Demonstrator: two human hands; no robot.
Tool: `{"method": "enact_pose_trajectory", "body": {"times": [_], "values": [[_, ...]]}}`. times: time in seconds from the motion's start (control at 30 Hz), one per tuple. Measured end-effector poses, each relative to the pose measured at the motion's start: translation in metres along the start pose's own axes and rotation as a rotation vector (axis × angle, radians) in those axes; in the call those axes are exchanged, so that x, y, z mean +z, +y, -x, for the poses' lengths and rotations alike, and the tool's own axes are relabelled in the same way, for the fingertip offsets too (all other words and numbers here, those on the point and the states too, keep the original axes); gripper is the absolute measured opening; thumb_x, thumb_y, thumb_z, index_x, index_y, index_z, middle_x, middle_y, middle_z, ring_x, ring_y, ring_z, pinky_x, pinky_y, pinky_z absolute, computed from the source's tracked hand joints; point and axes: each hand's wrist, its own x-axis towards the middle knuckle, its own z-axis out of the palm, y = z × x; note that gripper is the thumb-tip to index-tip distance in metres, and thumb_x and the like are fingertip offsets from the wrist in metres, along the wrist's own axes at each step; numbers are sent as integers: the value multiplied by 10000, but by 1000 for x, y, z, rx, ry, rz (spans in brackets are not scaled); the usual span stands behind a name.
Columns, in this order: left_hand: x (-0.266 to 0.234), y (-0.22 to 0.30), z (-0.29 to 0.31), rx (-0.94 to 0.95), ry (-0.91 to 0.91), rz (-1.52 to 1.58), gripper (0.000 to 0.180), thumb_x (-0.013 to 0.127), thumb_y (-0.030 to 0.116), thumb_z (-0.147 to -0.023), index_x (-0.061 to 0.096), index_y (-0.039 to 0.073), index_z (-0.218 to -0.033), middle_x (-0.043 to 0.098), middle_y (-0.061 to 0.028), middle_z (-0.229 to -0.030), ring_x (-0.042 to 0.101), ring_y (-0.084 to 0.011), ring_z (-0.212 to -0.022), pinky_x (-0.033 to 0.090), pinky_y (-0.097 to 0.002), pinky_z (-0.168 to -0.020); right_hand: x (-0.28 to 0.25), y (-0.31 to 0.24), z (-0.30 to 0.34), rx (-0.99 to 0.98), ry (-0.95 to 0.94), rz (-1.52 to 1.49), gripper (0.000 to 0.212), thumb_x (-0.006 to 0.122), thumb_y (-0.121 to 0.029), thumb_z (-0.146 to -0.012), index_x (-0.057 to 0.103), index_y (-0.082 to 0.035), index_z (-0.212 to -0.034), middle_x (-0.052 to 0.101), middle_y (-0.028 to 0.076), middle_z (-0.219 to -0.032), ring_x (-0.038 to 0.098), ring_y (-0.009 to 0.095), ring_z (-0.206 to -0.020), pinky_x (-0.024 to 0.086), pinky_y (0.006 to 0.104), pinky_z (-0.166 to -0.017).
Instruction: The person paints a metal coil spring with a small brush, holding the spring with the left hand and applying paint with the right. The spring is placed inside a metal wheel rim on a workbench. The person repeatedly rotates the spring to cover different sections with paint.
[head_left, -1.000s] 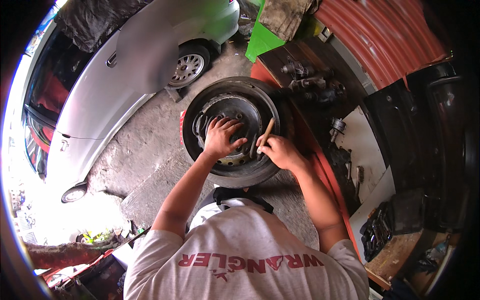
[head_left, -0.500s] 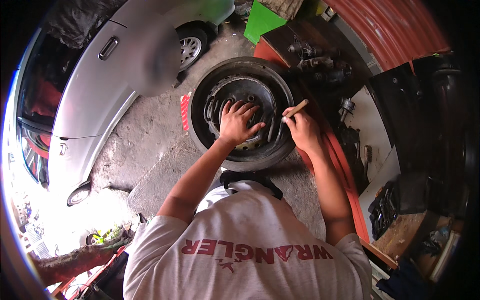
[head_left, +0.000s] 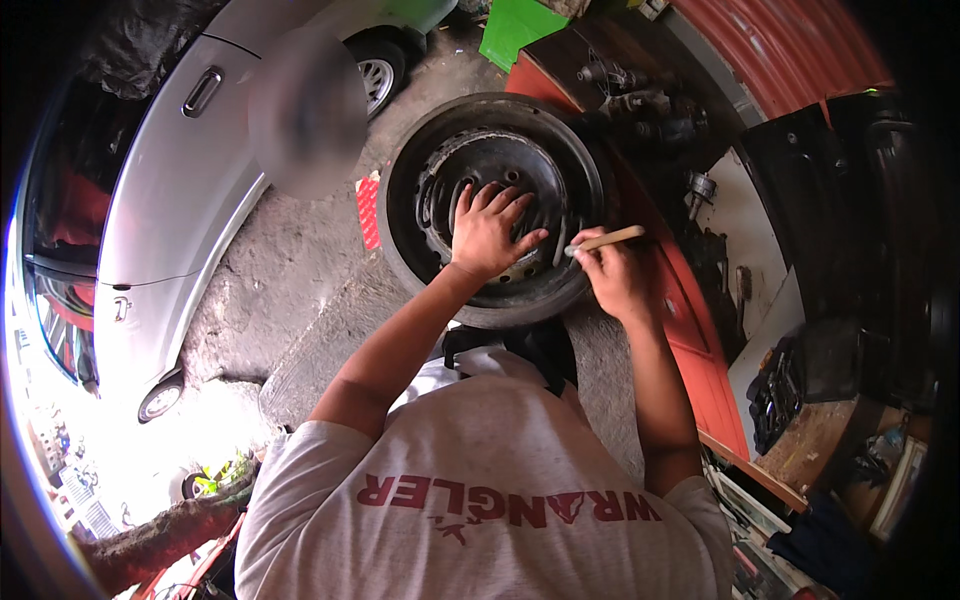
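Note:
A black steel wheel rim point(head_left: 545, 165) sits inside a dark tyre point(head_left: 400, 215), face up in front of me. My left hand point(head_left: 489, 232) rests on the middle of the rim, fingers spread, over part of the dark hub. At the tyre's right side, my right hand point(head_left: 610, 272) is closed around a tan wooden-handled tool point(head_left: 615, 239) with a small grey end toward the rim. Its working end is too small to make out. A thin grey strip point(head_left: 559, 238) shows along the rim's right inner edge, near that end.
A silver car point(head_left: 165, 170) stands at the left on rough concrete point(head_left: 290, 250). Right of the tyre lies a red panel point(head_left: 690, 320), with greasy metal parts point(head_left: 650, 115) on a dark surface behind it. A green piece point(head_left: 520, 30) is at the back; a red-and-white box point(head_left: 369, 213) touches the tyre's left.
The wooden-handled tool has tilted from slanting upward to nearly level, its free end swinging right and down. My left hand stays spread on the rim. The whole view has shifted slightly.

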Motion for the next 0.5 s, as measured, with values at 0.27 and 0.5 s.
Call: {"method": "enact_pose_trajectory", "body": {"times": [0.27,0.5], "values": [[0,-1,-4,-14,-30,6,670,602,668,-892,672,169,-1335,648,-61,-1363,514,-322,-1358,265,-577,-1191,-10,2,-10,-42,101,146,157,631,-120,-986,629,-28,-1113,678,125,-1026,684,269,-967,522,373,-847],[-2,0,-6,-20,-36,-13,666,613,664,-888,666,178,-1341,649,-52,-1364,513,-306,-1365,268,-557,-1197,-23,6,-27,-85,231,170,122,615,-114,-988,646,-17,-1053,688,119,-1014,681,294,-942,521,380,-836]]}}
